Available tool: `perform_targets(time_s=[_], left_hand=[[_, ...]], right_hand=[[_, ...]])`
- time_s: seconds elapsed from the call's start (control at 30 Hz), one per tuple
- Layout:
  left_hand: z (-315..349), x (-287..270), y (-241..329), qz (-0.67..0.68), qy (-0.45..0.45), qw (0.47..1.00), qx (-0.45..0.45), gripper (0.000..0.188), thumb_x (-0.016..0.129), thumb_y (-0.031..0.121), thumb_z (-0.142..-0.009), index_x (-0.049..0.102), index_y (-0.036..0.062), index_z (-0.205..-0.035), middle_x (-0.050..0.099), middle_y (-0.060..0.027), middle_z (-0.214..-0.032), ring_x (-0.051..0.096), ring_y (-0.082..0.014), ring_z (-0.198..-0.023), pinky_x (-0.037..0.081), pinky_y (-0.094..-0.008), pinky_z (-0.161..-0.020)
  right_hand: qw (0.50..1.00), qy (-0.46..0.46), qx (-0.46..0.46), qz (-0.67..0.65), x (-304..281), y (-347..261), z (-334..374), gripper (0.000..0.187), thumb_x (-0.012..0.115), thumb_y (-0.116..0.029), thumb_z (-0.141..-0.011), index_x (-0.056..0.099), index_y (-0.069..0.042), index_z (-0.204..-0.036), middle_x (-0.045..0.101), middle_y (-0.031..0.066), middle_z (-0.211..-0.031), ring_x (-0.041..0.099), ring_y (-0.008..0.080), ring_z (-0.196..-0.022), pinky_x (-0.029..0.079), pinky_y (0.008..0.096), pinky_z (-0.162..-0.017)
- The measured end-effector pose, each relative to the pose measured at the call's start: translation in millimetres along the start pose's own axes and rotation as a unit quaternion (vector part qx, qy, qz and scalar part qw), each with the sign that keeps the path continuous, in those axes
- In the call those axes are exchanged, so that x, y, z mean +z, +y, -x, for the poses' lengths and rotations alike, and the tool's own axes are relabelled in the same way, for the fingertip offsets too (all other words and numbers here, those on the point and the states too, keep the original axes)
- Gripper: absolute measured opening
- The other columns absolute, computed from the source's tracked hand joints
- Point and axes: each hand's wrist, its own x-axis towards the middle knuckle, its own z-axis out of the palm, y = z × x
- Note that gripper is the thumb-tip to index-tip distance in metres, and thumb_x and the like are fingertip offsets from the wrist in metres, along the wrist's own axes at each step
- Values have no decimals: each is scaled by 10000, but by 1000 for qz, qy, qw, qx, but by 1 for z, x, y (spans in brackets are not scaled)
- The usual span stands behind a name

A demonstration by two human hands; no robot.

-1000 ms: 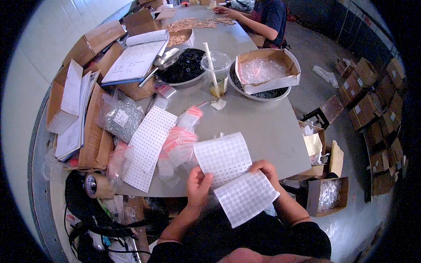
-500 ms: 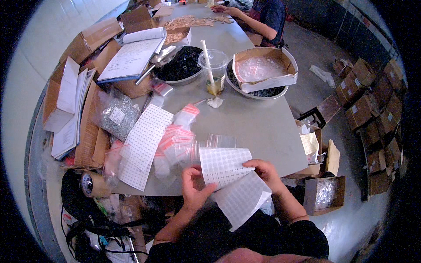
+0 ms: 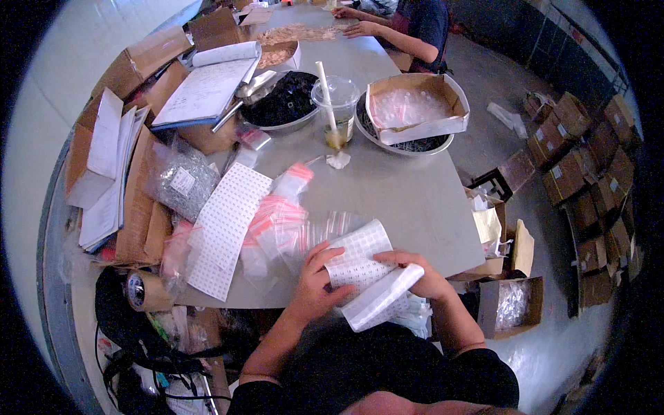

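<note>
A white sheet of round stickers (image 3: 360, 250) is bent between my hands over the table's near edge, its lower part curled up. My left hand (image 3: 319, 285) grips its left side, thumb in front and fingers behind. On the right side, my right hand (image 3: 413, 271) has its fingers over the sheet's fold. Just beyond the left hand lie small clear zip bags with red strips (image 3: 280, 220), spread in a loose pile. A second sticker sheet (image 3: 232, 225) lies flat to their left, beside a clear bag of small metal parts (image 3: 185, 181).
Behind stand a plastic cup with a straw (image 3: 335, 114), a bowl of black parts (image 3: 283, 104) and a carton of clear pieces (image 3: 408, 107) on another bowl. A clipboard (image 3: 204, 90) and cartons line the left. Another person (image 3: 415, 38) works at the far end.
The sheet's lower part has curled upward and its upper part has tilted. My left hand has shifted right and wraps further round it. The other person's hands have moved.
</note>
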Motion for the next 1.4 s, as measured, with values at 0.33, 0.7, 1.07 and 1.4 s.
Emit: perform_targets(time_s=[0.33, 0.7, 1.07, 1.4], left_hand=[[-14, 7, -1, 13, 171, 985, -29, 233, 772, 31, -691, 693, 10, -910, 677, -86, -1050, 567, -328, -1105, 443, -410, -963], [-34, -24, -5, 232, 422, 873, -79, 282, 554, -58, -838, 608, -74, -1114, 596, -138, -1208, 569, -223, -1105, 433, -357, -985], [13, -27, 14, 290, 315, 891, -154, 223, 595, -15, -787, 667, -37, -997, 674, -109, -1044, 633, -196, -960, 490, -347, -876], [3, -2, 29, 50, 163, 985, 28, 190, 749, 56, -759, 673, -22, -915, 689, -170, -976, 690, -276, -835, 561, -345, -731]], right_hand=[[980, 103, -170, -15, -24, 28, 2, 259, 736, -24, -699, 668, -54, -947, 674, 85, -989, 543, 286, -1141, 467, 397, -915], [996, -4, -59, -66, -4, 9, -3, 134, 647, -12, -833, 617, -32, -962, 684, 91, -998, 650, 217, -957, 505, 322, -832], [835, -38, -198, -512, -36, 6, 9, 337, 578, -353, -891, 578, -54, -736, 635, 151, -879, 588, 240, -735, 489, 367, -691], [952, -190, -78, -227, -38, -22, 5, 455, 716, -29, -798, 591, 15, -1233, 474, 168, -1365, 476, 242, -1235, 393, 372, -1002]])
